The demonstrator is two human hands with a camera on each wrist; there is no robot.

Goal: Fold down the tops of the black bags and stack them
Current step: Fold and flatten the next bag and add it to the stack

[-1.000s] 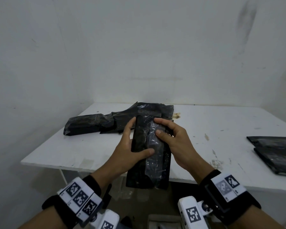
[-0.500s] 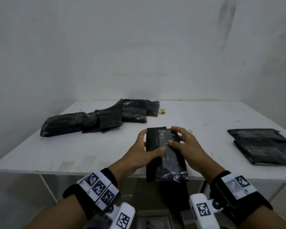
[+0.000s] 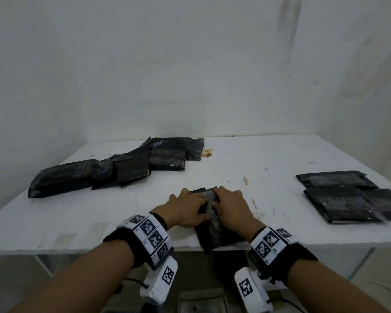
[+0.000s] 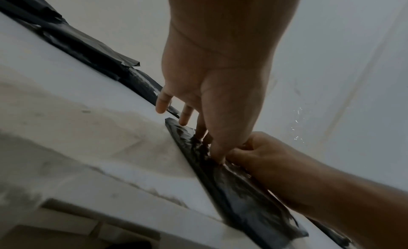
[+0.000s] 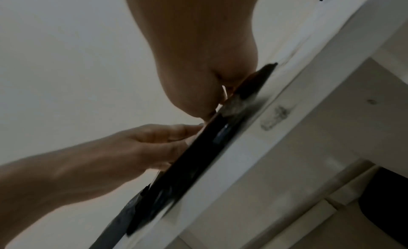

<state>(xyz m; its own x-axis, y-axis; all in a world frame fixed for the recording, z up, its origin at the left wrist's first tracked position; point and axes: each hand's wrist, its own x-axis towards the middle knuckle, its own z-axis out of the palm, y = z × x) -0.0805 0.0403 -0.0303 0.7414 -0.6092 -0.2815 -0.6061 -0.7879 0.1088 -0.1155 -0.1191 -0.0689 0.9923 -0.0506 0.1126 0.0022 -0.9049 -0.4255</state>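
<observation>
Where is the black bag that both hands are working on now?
In the head view the black bag lies at the table's near edge, centre, under the left hand and right hand, its near end overhanging.

Both hands covered the middle of the black bag, so its top fold could not be seen. In the head view the right-hand stack of bags ran off the frame edge. The right wrist view was smeared; the right hand was cut off at the top, its fingertips hidden behind the bag's edge.
</observation>
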